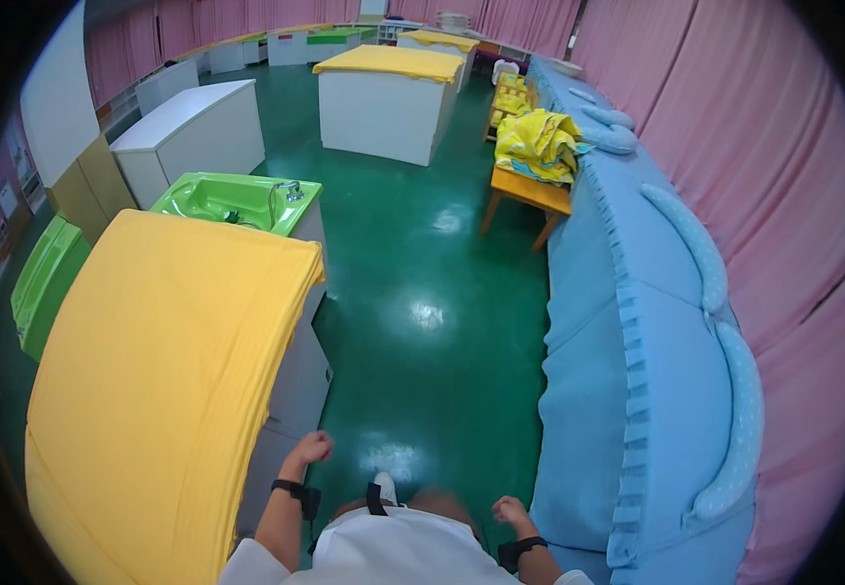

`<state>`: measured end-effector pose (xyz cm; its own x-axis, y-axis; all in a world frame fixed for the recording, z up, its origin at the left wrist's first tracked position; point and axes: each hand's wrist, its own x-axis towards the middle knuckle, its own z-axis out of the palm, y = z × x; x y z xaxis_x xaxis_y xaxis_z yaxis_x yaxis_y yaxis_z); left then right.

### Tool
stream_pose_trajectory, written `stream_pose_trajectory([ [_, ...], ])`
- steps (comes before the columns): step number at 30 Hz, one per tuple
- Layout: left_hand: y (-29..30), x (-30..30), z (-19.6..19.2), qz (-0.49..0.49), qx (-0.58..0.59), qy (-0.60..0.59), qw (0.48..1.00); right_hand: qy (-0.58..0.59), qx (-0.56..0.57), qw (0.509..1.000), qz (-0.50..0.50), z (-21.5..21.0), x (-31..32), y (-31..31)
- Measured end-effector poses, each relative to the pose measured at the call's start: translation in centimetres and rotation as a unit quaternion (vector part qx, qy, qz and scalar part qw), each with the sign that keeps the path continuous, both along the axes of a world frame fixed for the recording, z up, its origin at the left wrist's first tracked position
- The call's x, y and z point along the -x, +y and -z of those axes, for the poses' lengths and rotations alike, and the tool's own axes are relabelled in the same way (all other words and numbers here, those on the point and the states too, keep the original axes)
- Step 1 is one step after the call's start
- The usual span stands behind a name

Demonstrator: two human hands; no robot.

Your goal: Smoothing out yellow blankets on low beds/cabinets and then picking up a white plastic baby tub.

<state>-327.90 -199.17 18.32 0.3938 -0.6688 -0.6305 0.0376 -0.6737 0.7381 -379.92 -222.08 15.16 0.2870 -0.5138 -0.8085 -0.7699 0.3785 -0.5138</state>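
Note:
My left hand (314, 448) hangs with its fingers curled in, beside the white side of a cabinet that a yellow cloth (174, 361) covers. I see nothing in its grip. My right hand (510, 510) is also loosely closed, with no object showing in it. Closest to it is the front of a long bench (588, 409) under a light blue cover with a frilled edge. Both forearms wear a dark band. Between the hands, a white shoe (385, 486) shows on the glossy green floor (422, 375).
A green sink basin (183, 200) adjoins the yellow-covered cabinet. Ahead are a white cabinet (203, 127) and another yellow-topped one (378, 112). On the right, yellow fabric (537, 146) lies over a wooden chair (530, 190). Padded blue rolls (739, 429) lie along the bench by pink curtains (793, 244).

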Motion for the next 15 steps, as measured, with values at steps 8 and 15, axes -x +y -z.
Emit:
stream_pose_trajectory([
  [8, -24.5, -11.2, -2.5, 0.011, 0.023, 0.025, 0.999, -0.079, -0.039, 0.991, 0.1, 5.0, -8.7, -21.6],
  [15, -39.7, -20.5, -3.9, -0.07, 0.007, 0.05, 0.996, -0.071, -0.013, 0.992, 0.104, 5.0, -21.1, -46.7],
])
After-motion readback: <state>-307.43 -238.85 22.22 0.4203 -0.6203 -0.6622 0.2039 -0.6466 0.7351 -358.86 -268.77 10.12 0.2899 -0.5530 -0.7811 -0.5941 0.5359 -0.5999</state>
